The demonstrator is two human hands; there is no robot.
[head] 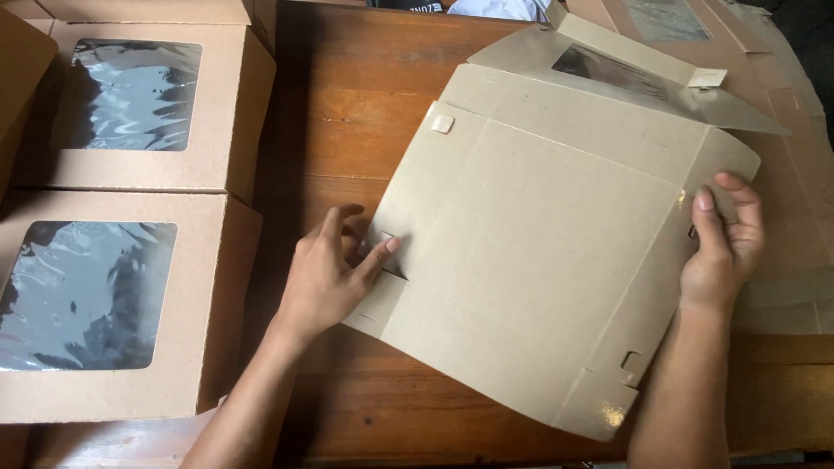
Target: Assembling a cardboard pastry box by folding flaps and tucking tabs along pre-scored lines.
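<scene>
A flat, unfolded brown cardboard box blank (530, 252) lies tilted on the wooden table (347, 95). Its far flap carries a clear plastic window (599, 69). My left hand (334, 274) presses on the blank's left side flap, thumb at a slot in the card. My right hand (725, 243) grips the blank's right flap, thumb on top and fingers curled behind the edge. The right flap is bent slightly upward.
Two assembled brown window boxes stand at the left, one near (113, 304) and one farther back (139, 104). More flat cardboard blanks (782, 174) are stacked at the right under the held one. The table's front edge runs along the bottom.
</scene>
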